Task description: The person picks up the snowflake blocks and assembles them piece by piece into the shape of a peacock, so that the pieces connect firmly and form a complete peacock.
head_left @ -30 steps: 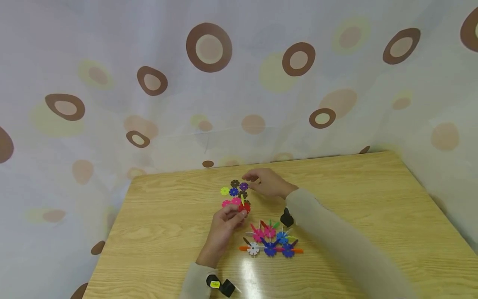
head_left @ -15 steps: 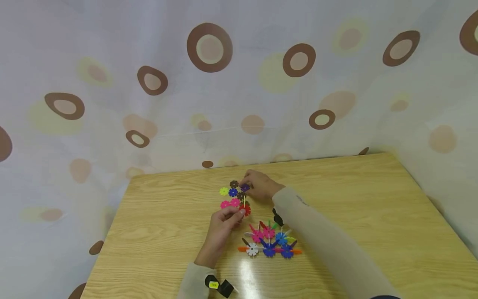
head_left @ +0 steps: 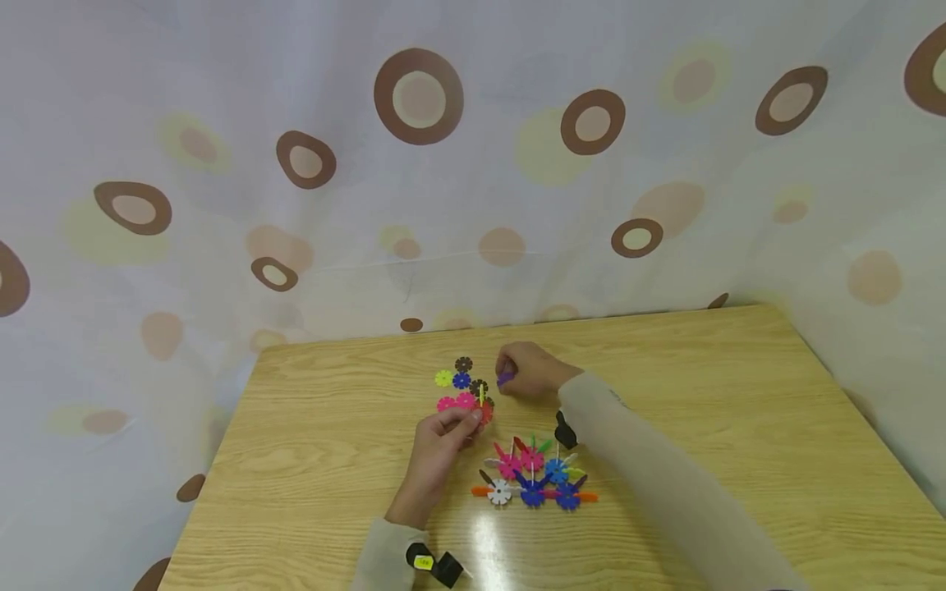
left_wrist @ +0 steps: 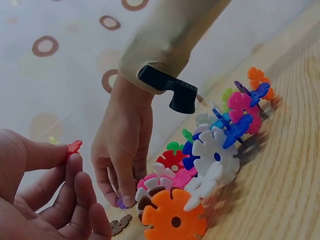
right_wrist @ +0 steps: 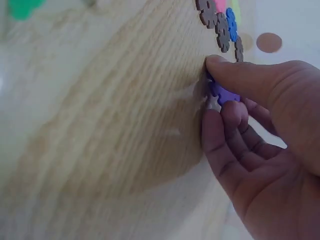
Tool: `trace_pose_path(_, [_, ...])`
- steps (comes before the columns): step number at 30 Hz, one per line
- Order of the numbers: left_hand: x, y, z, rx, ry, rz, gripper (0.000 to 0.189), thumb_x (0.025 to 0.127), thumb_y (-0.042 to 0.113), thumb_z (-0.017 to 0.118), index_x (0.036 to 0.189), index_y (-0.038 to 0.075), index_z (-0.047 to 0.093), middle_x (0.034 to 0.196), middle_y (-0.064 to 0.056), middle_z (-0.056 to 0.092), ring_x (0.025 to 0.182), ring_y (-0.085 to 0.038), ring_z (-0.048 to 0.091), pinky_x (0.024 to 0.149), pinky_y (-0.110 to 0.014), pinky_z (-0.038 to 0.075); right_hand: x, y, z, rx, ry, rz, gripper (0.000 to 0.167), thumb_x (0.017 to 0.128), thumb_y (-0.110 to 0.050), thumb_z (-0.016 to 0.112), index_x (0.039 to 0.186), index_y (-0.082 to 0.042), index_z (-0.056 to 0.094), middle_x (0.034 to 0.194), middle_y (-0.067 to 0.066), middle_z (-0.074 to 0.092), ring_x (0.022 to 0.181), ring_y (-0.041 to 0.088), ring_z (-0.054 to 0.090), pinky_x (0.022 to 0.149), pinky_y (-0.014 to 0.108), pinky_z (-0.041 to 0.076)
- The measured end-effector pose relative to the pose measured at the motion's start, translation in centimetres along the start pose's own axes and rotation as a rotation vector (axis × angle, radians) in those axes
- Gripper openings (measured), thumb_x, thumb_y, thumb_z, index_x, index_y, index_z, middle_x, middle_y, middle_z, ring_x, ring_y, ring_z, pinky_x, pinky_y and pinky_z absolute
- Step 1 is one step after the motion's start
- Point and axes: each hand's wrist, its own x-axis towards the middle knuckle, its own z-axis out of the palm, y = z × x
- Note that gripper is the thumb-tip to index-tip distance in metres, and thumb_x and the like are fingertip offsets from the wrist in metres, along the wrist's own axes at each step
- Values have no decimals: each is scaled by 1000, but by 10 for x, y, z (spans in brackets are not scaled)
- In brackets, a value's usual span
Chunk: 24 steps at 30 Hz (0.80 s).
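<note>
My left hand [head_left: 434, 455] pinches a red notched snowflake disc [head_left: 485, 413] between thumb and fingers, with a yellow disc [head_left: 481, 396] standing upright in it. In the left wrist view, only part of the red disc [left_wrist: 74, 146] shows past the fingertips. Over the table at the back, my right hand [head_left: 534, 368] holds a purple snowflake disc [head_left: 505, 378]. The right wrist view has this purple disc [right_wrist: 227, 96] between thumb and curled fingers, low at the tabletop and partly covered.
Several loose discs, including brown [head_left: 463, 364], yellow [head_left: 443, 378], blue [head_left: 461, 380] and pink [head_left: 447, 404] ones, lie beyond my left hand. Nearer stands a joined multicoloured disc structure [head_left: 534, 494], with an orange disc [left_wrist: 175, 221] at one end. A patterned curtain [head_left: 332, 205] hangs behind the table [head_left: 310, 476].
My right hand reached left to the purple disc among the loose ones, took hold of it and drew it slightly right. The left hand stays nearly still with the red disc.
</note>
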Motion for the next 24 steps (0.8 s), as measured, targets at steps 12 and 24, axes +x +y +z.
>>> trace_pose_path(12, [-1,-1,-2,1,0,-8,14,103,11,74,103,-3,76,92,-4,81,85,-15,72,84,-29,61,-34,4,-10,106,97,-115,4,103,-15,77,103,-12,76,98,0,77,88,15,73,87,34,61])
trace_pose_path(24, [-4,4,4,-87,28,-3,19,103,12,73,85,16,72,82,8,73,86,-12,67,88,-31,59,-91,-23,-6,293,118,-260,10,100,-12,80,94,-12,72,94,10,82,88,33,81,81,26,66])
